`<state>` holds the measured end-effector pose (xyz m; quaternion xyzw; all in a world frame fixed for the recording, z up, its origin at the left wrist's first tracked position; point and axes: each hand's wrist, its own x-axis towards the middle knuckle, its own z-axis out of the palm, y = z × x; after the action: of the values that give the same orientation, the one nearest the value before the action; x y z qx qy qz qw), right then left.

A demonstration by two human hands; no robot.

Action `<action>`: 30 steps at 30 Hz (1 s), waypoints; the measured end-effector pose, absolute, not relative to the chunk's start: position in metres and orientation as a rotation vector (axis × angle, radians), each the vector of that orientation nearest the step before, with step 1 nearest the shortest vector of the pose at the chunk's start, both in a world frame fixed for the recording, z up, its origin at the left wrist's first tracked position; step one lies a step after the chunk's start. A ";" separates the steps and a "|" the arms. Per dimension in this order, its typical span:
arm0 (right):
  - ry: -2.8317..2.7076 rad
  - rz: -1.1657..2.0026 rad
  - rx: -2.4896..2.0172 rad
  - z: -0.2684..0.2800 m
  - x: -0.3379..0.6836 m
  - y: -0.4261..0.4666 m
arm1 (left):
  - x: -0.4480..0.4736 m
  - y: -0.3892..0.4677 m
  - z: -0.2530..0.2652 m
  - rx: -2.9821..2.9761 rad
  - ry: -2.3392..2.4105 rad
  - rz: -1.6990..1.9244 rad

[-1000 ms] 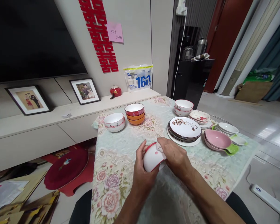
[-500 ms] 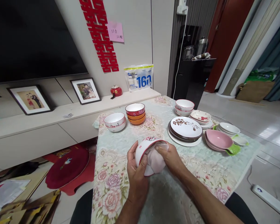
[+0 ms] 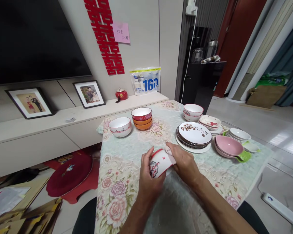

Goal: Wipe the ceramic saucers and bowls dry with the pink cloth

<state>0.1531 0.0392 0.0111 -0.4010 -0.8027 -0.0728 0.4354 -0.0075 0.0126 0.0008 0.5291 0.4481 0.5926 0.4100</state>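
Bowl (image 3: pixel 160 165) turned since last frame, inside hidden from me; left hand (image 3: pixel 148 178) fingers gripping it, right hand (image 3: pixel 185 162) fingers pinching cloth (image 3: pixel 170 156). Flowery table (image 3: pixel 127 148), TV (image 3: pixel 34 39) cut off.

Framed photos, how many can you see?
2. The left framed photo stands on the white cabinet; the right framed photo stands between it and the red lidded jar. Both show whole.

1. Lower left, beside our left hand (image 3: pixel 148 178), we have free tablecloth (image 3: pixel 119 175).
2. Orange bowls (image 3: pixel 143 123) block us near the centre.
3. Plates (image 3: pixel 194 133) and a pink bowl (image 3: pixel 229 145) obstruct us right of centre.
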 end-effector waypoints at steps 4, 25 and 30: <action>-1.870 0.048 -1.108 0.011 0.150 0.042 | -0.006 0.009 0.002 1.151 1.047 1.570; -1.711 0.579 -1.669 0.003 0.145 0.054 | 0.001 0.012 0.011 0.607 0.826 1.397; -1.795 0.164 -1.503 0.007 0.155 0.054 | 0.001 0.013 0.011 0.568 0.814 1.397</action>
<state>0.1553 0.0538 0.0068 -0.5906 -0.7052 0.0642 0.3870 0.0007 0.0129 0.0114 0.2506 0.3592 0.6162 0.6546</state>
